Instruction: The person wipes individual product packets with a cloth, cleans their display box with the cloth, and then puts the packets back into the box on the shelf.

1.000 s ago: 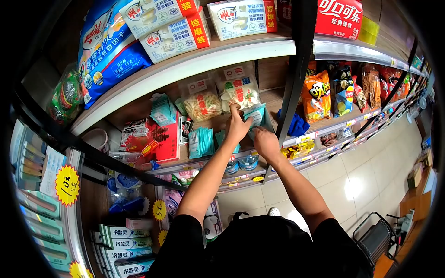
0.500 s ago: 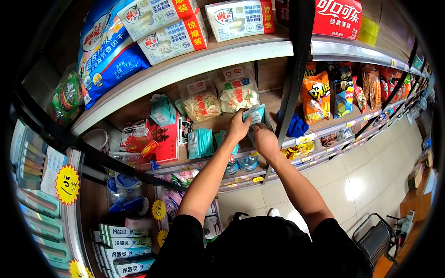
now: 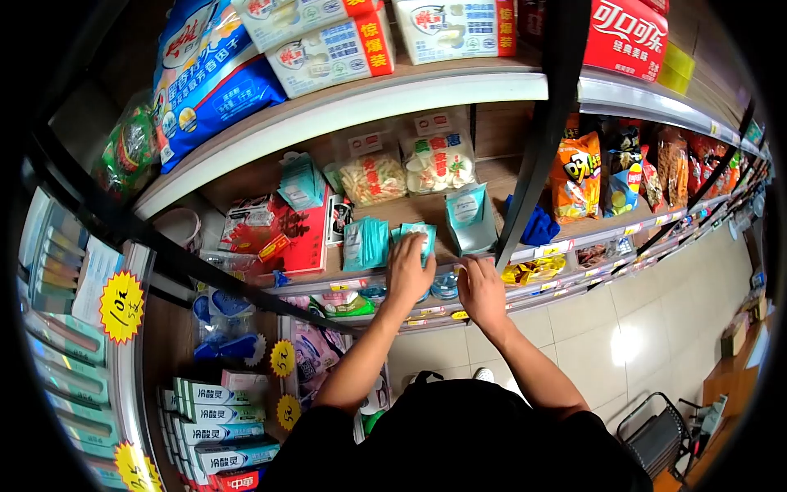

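My left hand (image 3: 408, 269) reaches over the shelf's front, its fingers apart and resting on a small pile of teal packets (image 3: 420, 231). Beside it on the left stands another bunch of teal packets (image 3: 366, 244). My right hand (image 3: 482, 292) is at the shelf edge with its fingers curled together; whether they pinch anything is hidden. Just behind that hand, an open teal-and-white box (image 3: 475, 235) stands on the shelf, its printed lid flap raised at the back. No packets can be made out inside the box.
Two clear food bags (image 3: 438, 164) stand behind. Left are a red flat package (image 3: 307, 238) and another teal carton (image 3: 302, 182). A dark upright post (image 3: 537, 156) divides the shelves at right. The upper shelf edge (image 3: 352, 135) overhangs; toothpaste boxes (image 3: 221, 435) lie lower left.
Both hands have come off the teal box, which now stands with its opening toward me. My left hand has moved left and down onto the packets; my right has drawn back to the edge.
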The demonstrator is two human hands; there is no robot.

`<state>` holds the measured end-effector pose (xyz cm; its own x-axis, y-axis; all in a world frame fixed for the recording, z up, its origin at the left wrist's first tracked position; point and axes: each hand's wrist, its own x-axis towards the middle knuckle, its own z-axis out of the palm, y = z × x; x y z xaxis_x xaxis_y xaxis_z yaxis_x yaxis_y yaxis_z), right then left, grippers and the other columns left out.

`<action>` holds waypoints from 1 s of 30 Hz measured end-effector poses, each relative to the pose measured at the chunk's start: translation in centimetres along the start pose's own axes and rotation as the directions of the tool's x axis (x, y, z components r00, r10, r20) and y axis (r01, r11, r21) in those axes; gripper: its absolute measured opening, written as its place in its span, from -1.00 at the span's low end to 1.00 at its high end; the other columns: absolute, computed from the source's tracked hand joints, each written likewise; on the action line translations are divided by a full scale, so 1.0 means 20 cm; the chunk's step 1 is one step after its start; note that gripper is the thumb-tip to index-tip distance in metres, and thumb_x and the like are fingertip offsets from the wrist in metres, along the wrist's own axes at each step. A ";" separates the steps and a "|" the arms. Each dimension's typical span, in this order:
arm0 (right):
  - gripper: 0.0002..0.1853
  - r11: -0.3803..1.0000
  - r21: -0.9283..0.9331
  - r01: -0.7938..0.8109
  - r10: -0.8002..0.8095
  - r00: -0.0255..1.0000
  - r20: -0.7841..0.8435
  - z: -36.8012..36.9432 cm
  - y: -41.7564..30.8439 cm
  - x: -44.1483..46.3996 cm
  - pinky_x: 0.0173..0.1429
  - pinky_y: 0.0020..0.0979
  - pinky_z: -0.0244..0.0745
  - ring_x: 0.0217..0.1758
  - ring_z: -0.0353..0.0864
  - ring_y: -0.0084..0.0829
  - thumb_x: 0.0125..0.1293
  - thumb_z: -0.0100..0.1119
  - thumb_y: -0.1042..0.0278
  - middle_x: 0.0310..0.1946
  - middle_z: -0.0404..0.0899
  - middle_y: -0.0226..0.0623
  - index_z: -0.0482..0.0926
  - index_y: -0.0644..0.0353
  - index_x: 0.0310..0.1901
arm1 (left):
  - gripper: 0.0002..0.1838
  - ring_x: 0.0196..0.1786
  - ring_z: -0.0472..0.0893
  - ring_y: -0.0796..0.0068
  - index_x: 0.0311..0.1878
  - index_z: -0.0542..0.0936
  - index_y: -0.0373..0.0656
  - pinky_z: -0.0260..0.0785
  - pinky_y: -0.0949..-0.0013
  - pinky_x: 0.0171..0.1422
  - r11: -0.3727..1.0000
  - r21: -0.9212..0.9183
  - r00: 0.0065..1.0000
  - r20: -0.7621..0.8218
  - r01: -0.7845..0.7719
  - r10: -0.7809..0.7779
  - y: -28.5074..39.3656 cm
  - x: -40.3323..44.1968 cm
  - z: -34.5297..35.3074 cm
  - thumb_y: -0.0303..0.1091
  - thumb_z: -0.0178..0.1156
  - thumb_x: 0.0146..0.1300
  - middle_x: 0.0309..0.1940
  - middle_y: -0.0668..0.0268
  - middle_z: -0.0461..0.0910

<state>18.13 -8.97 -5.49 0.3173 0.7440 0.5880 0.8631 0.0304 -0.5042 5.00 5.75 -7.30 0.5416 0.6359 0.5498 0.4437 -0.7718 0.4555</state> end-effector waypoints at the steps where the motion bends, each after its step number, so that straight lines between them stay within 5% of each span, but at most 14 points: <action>1: -0.75 0.999 0.024 0.040 -0.040 0.999 -0.023 0.03 0.01 -0.03 0.07 -0.05 0.56 -0.04 0.61 0.05 0.27 0.28 0.55 -0.14 0.59 -0.01 0.58 0.30 -0.02 | -0.47 0.36 0.55 -0.04 0.30 0.55 -0.22 0.37 -0.03 0.47 0.996 0.072 0.999 0.024 -0.045 0.043 0.00 -0.07 -0.02 -0.33 0.38 0.27 0.28 0.02 0.60; 4: -0.74 0.998 0.058 0.008 -0.010 0.999 0.035 0.10 0.01 -0.08 0.07 -0.04 0.56 -0.05 0.61 0.07 0.26 0.29 0.54 -0.14 0.59 0.00 0.57 0.30 -0.01 | -0.43 0.44 0.50 -0.02 0.35 0.56 -0.21 0.33 -0.01 0.54 0.978 0.194 0.995 0.080 -0.079 0.065 -0.02 -0.16 -0.02 -0.35 0.40 0.26 0.38 0.03 0.54; 9: -0.72 0.985 0.156 -0.071 0.066 0.997 0.033 0.17 -0.03 -0.06 0.04 -0.12 0.60 -0.07 0.69 0.05 0.34 0.28 0.50 -0.15 0.70 0.01 0.56 0.30 0.06 | -0.64 0.30 0.63 0.01 0.20 0.67 -0.21 0.49 0.07 0.38 1.000 -0.009 1.000 0.013 0.010 -0.010 -0.07 -0.13 -0.02 -0.43 0.33 0.34 0.25 0.07 0.67; 11: -0.73 0.812 0.417 -0.408 0.351 0.913 0.209 0.17 -0.06 -0.01 -0.08 -0.28 0.62 -0.19 0.75 -0.20 0.44 0.26 0.46 -0.18 0.75 -0.11 0.55 0.29 0.11 | -0.72 0.13 0.72 -0.01 0.13 0.70 -0.21 0.57 0.08 0.25 0.997 -0.070 0.998 -0.067 0.012 -0.017 -0.04 -0.09 -0.04 -0.42 0.30 0.38 0.10 0.06 0.75; 12: -0.73 0.812 0.417 -0.409 0.352 0.912 0.210 0.21 -0.05 0.01 -0.08 -0.28 0.62 -0.19 0.75 -0.20 0.44 0.26 0.46 -0.18 0.75 -0.11 0.55 0.29 0.11 | -0.72 0.13 0.72 -0.01 0.13 0.70 -0.21 0.57 0.08 0.25 0.997 -0.070 0.998 -0.065 0.013 -0.018 -0.03 -0.08 -0.03 -0.42 0.30 0.38 0.10 0.06 0.75; 14: -0.74 0.481 0.680 -0.554 0.468 0.818 0.335 0.32 0.02 0.05 -0.16 -0.41 0.60 -0.25 0.70 -0.48 0.51 0.24 0.42 -0.20 0.73 -0.25 0.55 0.30 0.14 | -0.77 0.05 0.74 0.00 0.07 0.71 -0.20 0.60 0.06 0.16 0.993 0.003 0.982 -0.150 0.117 -0.115 -0.01 -0.07 -0.01 -0.42 0.30 0.39 0.01 0.08 0.78; 15: -0.74 0.436 0.681 -0.589 0.481 0.792 0.376 0.32 0.01 0.08 -0.10 -0.44 0.61 -0.19 0.66 -0.58 0.56 0.22 0.34 -0.19 0.70 -0.37 0.56 0.29 0.15 | -0.82 -0.05 0.77 0.05 0.01 0.73 -0.17 0.62 0.09 0.05 0.993 0.043 0.969 -0.226 0.108 -0.096 0.00 -0.06 0.00 -0.43 0.31 0.38 -0.08 0.12 0.80; 16: -0.74 0.437 0.683 -0.586 0.482 0.793 0.372 0.31 -0.01 0.13 -0.10 -0.44 0.61 -0.19 0.66 -0.58 0.56 0.22 0.34 -0.19 0.70 -0.37 0.56 0.29 0.15 | -0.82 -0.05 0.77 0.05 0.01 0.73 -0.17 0.62 0.09 0.05 0.994 0.042 0.970 -0.227 0.104 -0.092 0.02 -0.06 0.00 -0.43 0.31 0.38 -0.08 0.12 0.80; 19: -0.66 0.155 0.720 -0.677 0.480 0.689 0.544 0.25 -0.10 0.23 -0.04 -0.38 0.64 -0.11 0.69 -0.50 0.61 0.20 0.12 -0.13 0.70 -0.35 0.60 0.26 0.12 | -0.87 -0.11 0.78 0.15 -0.09 0.75 -0.14 0.63 0.16 -0.02 0.997 0.068 0.946 -0.324 0.029 -0.006 0.06 -0.07 0.00 -0.44 0.37 0.32 -0.13 0.20 0.80; 24: -0.64 0.085 0.629 -0.773 0.427 0.599 0.678 0.25 0.01 0.26 0.15 -0.38 0.61 0.00 0.71 -0.44 0.61 0.20 0.21 -0.02 0.70 -0.31 0.57 0.31 0.22 | -0.85 -0.07 0.77 0.14 -0.16 0.74 -0.20 0.64 0.15 0.00 0.990 0.111 0.940 -0.320 -0.083 0.115 0.12 -0.17 0.00 -0.55 0.38 0.20 -0.12 0.21 0.78; 26: -0.71 0.294 0.655 -0.696 0.387 0.713 0.584 0.27 0.07 0.21 0.12 -0.38 0.62 -0.04 0.68 -0.50 0.60 0.20 0.27 -0.07 0.69 -0.34 0.59 0.29 0.16 | -0.83 0.04 0.75 0.11 -0.14 0.74 -0.22 0.62 0.16 0.10 0.964 0.006 0.939 -0.226 -0.266 0.260 0.15 -0.20 -0.01 -0.56 0.38 0.18 -0.04 0.18 0.76; 27: -0.79 0.254 0.681 -0.687 0.383 0.718 0.582 0.24 0.07 0.20 0.06 -0.44 0.59 -0.07 0.65 -0.56 0.61 0.19 0.33 -0.11 0.69 -0.38 0.60 0.26 0.12 | -0.83 0.09 0.72 0.08 -0.13 0.73 -0.25 0.59 0.17 0.18 0.956 -0.052 0.939 -0.207 -0.289 0.273 0.16 -0.21 -0.03 -0.54 0.41 0.19 0.00 0.16 0.75; 30: -0.79 0.197 0.764 -0.614 0.437 0.752 0.493 0.17 0.05 0.16 0.01 -0.48 0.49 -0.11 0.57 -0.62 0.61 0.16 0.35 -0.16 0.68 -0.41 0.61 0.28 0.10 | -0.82 0.08 0.72 0.05 -0.09 0.71 -0.24 0.58 0.12 0.18 0.974 -0.143 0.944 -0.306 -0.174 0.124 0.22 -0.22 -0.07 -0.51 0.42 0.25 0.01 0.15 0.74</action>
<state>18.63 -4.25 -6.22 0.4223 0.9020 -0.0895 -0.3255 0.0588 -0.9437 3.62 -0.43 -6.67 0.3481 0.5056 0.7894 0.2362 -0.8622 0.4480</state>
